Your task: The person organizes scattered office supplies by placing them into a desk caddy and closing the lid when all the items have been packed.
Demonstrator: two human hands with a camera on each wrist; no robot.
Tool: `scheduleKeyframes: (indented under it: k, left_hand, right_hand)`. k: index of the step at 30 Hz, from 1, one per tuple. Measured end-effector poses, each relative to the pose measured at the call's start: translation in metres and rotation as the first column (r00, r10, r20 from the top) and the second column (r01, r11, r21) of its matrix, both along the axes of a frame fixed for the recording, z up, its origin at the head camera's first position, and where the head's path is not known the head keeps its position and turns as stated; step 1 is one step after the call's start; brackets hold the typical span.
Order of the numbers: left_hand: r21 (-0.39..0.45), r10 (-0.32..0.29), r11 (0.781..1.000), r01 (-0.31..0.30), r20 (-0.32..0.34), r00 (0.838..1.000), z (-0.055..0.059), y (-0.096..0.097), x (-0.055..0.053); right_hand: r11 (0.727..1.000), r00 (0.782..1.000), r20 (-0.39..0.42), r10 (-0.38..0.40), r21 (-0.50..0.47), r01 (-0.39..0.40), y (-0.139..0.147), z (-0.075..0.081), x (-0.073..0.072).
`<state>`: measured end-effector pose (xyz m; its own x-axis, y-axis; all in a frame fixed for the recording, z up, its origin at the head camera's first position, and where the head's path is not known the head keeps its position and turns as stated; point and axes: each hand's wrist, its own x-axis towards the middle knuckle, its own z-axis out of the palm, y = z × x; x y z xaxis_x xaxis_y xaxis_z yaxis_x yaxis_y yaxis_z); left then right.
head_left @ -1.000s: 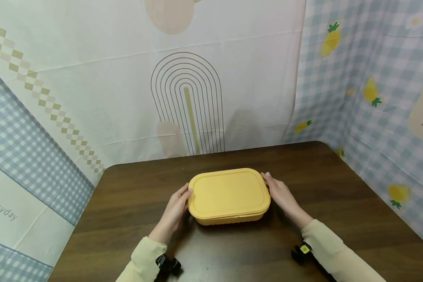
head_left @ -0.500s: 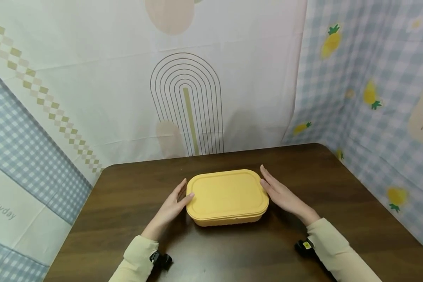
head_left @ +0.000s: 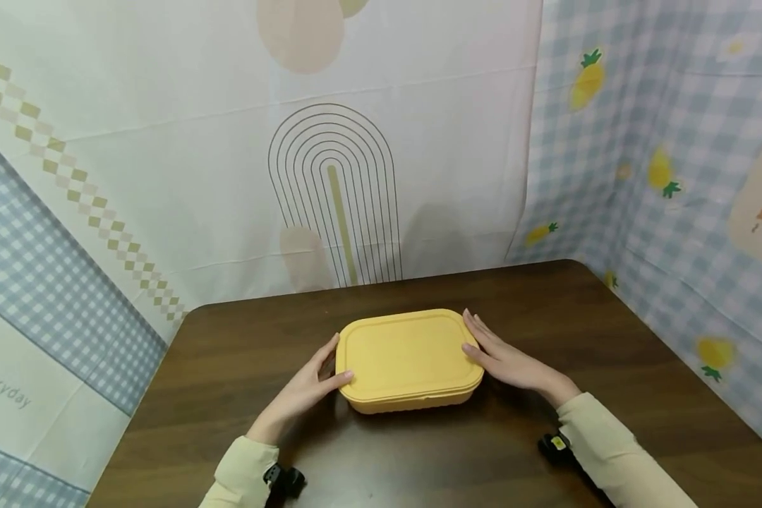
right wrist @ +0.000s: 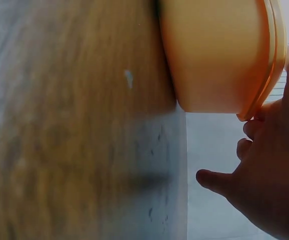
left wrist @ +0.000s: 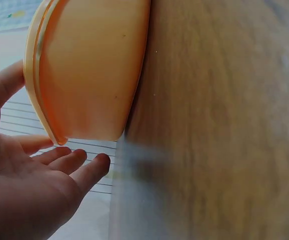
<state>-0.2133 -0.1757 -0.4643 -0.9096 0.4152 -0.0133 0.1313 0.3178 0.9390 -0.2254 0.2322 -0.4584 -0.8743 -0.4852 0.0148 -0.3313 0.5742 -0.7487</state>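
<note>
A yellow lidded food container stands on the table. Its flat lid sits on top. At the left end my left hand has its thumb on the lid. The index finger touches the rim at the far corner in the left wrist view, and the other fingers reach out beside the wall. My right hand holds the lid's right end, thumb on top and index finger at the far corner. In the right wrist view some of its fingers stand clear of the wall. What the container holds is hidden.
The dark wooden table carries the container near its back edge. Behind it hangs a pale printed cloth, with a blue checked cloth at the right. A black wrist camera is strapped to the left sleeve.
Both hands have shifted from the container's ends onto its lid. The right thumb has come over the lid, and its raised fingers have lowered to the far corner. The container stays put.
</note>
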Motion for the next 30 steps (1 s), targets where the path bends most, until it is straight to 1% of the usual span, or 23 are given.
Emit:
scheduleKeyframes:
  k: [6, 11, 14, 22, 26, 30]
  left_hand:
    - [-0.004, -0.004, 1.0, 0.004, -0.036, 0.999, 0.0043, 0.0004, -0.003]
    - [-0.022, -0.016, 1.0, 0.016, -0.018, 1.0, 0.0039, -0.0003, -0.0004]
    - [-0.032, -0.011, 0.999, 0.011, -0.005, 1.0, 0.0032, -0.0005, 0.0016]
    - [-0.039, -0.005, 0.999, 0.004, -0.013, 1.0, 0.0027, -0.0016, 0.0034]
    - [-0.055, -0.015, 0.998, 0.014, -0.019, 1.0, 0.0042, -0.0025, 0.0029]
    - [-0.066, -0.026, 0.998, 0.024, -0.03, 0.999, 0.0042, -0.0024, 0.0034]
  right_hand:
    - [1.0, 1.0, 0.013, -0.007, 0.01, 0.007, 0.0005, 0.003, -0.0005]
    - [1.0, 0.999, 0.033, -0.011, 0.026, 0.01, 0.0011, 0.0031, 0.0025]
    - [1.0, 0.999, 0.034, -0.013, 0.029, 0.012, 0.0015, 0.0023, 0.0037]
    - [1.0, 0.999, 0.051, 0.015, 0.003, -0.015, -0.0004, 0.0013, 0.0008]
    - [1.0, 0.997, 0.078, 0.019, -0.011, -0.018, -0.0017, 0.0001, 0.0]
    - [1.0, 0.997, 0.077, 0.012, -0.006, -0.012, -0.0019, -0.0015, 0.0001]
